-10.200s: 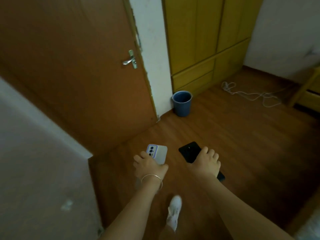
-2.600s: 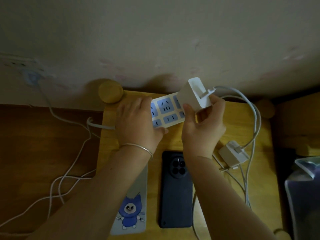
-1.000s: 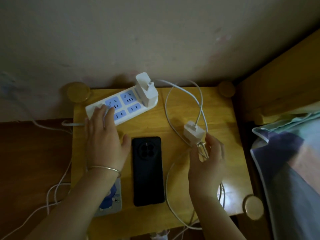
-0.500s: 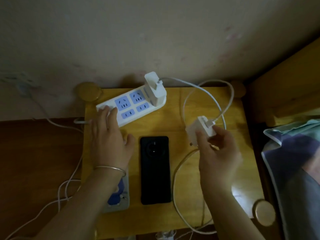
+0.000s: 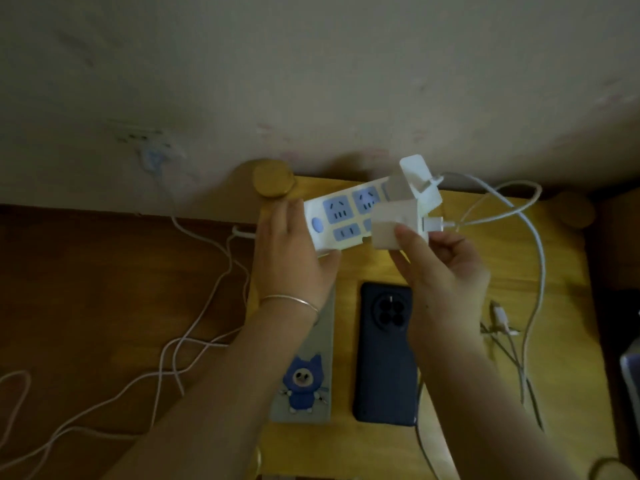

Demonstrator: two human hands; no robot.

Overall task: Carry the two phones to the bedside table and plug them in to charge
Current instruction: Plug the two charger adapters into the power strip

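A person's left hand (image 5: 291,258) grips the end of a power strip (image 5: 343,220) on the bedside table (image 5: 561,289), while the right hand (image 5: 440,271) pinches a white charger (image 5: 394,226) just over its sockets. The dark phone (image 5: 384,358) and the cartoon-cased phone (image 5: 304,382) lie face down side by side nearer the camera.

Cables (image 5: 541,261) crowd table (image 5: 568,341) right; wall (image 5: 311,81) close behind.
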